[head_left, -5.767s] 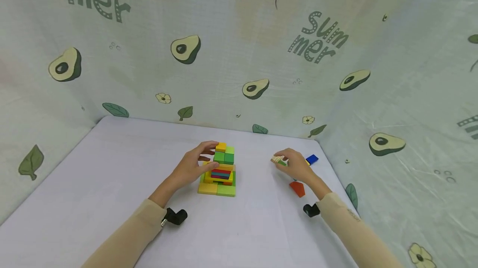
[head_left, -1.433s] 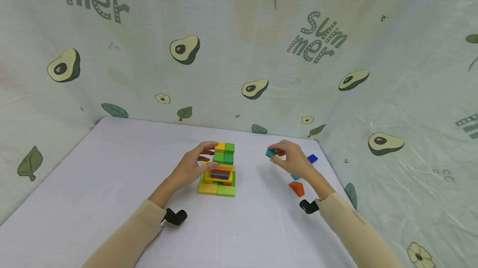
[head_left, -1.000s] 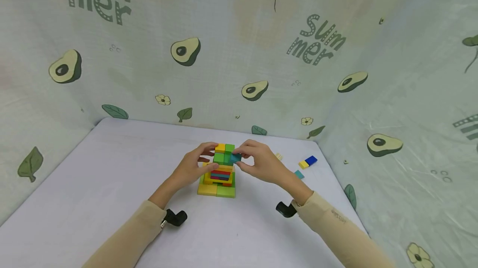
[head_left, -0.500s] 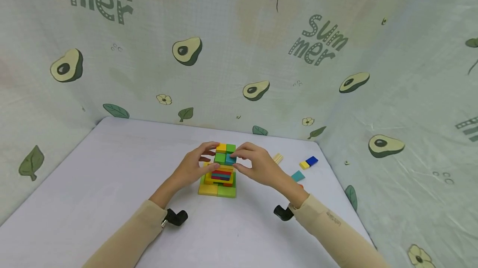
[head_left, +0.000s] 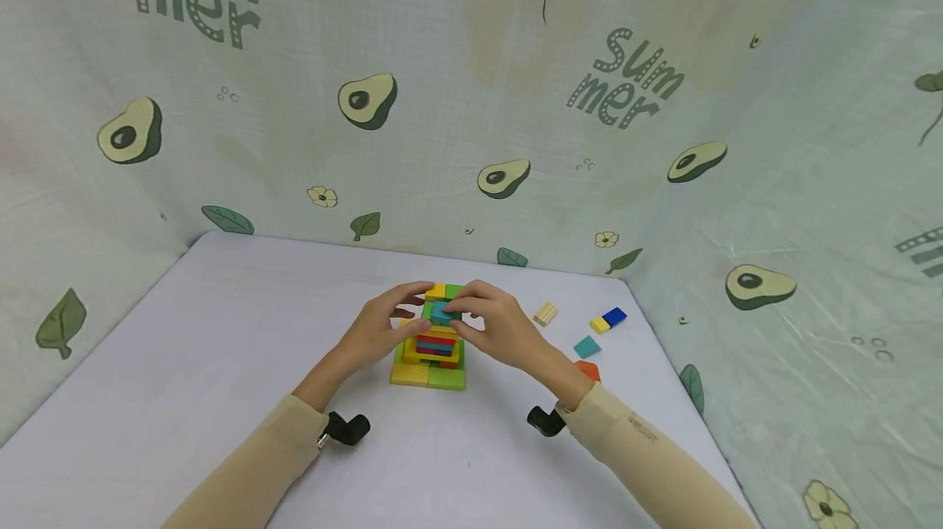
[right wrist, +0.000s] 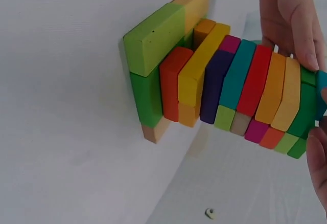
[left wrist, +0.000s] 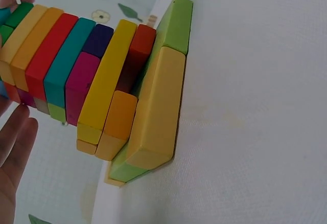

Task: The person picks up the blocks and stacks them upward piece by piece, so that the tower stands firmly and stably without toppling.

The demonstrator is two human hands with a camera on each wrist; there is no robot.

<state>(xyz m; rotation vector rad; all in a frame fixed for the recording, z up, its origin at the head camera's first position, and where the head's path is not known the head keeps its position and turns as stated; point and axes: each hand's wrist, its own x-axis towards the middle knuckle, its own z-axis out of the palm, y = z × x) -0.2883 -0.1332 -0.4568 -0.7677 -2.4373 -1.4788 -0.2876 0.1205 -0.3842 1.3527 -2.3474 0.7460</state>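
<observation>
A tower of colorful wooden blocks point(head_left: 436, 342) stands upright on the table, wider at its base than above. My left hand point(head_left: 376, 327) holds its upper left side, the thumb at the front and the curved fingers toward the back. With thumb and fingers, my right hand point(head_left: 497, 324) pinches a teal block point(head_left: 440, 314) at the tower's top, over the green blocks point(right wrist: 303, 109). The right wrist view shows part of this teal block at its edge. Yellow and green blocks at the back of the top are partly hidden by my fingers.
To the right on the white table point(head_left: 295, 291) lie pale wooden pieces point(head_left: 545, 314), a yellow block point(head_left: 600, 324) against a blue block point(head_left: 615, 316), a teal piece point(head_left: 587, 347) and an orange-red piece point(head_left: 588, 369). A patterned cloth point(head_left: 442, 144) hangs behind and beside the table.
My right hand has picked up the teal block on the right and carried it left to the tower's top, shifting it further left just now. My left hand has stayed at the tower.
</observation>
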